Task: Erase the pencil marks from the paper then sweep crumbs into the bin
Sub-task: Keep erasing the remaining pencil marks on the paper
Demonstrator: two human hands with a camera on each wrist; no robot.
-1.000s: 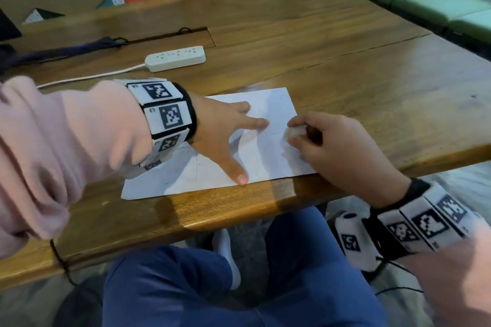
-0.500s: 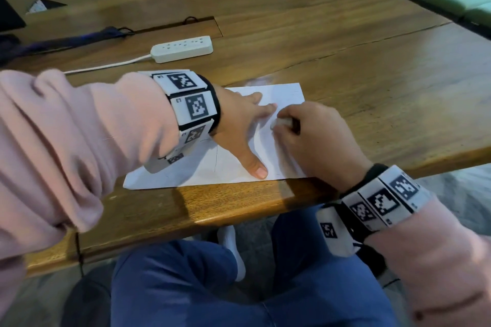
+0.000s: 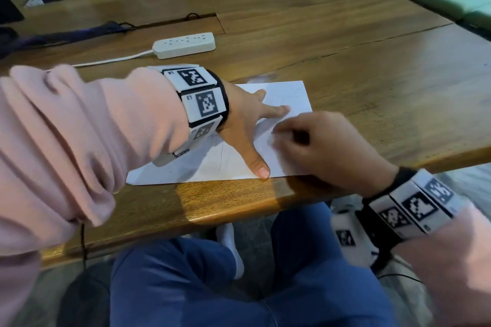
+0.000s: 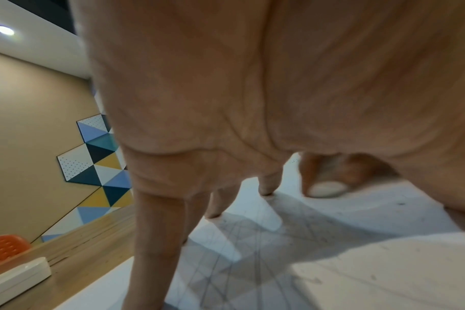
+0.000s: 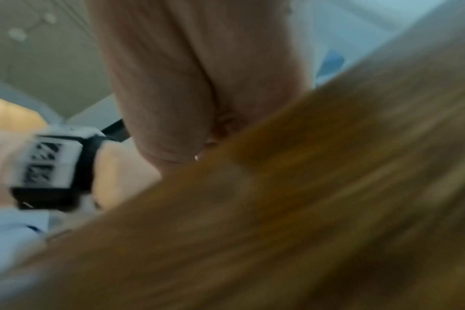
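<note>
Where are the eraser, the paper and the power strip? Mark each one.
eraser (image 4: 325,188): left wrist view, its rounded white end.
paper (image 3: 202,167): head view, bare near-left part.
power strip (image 3: 186,44): head view, its top face.

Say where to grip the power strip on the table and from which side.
Judgement: grip the power strip across its two long sides near the middle, coming from above. It lies flat on the table, long and narrow, sockets up, nothing touching its long sides. Its cord leaves the left end, so avoid that end.
</note>
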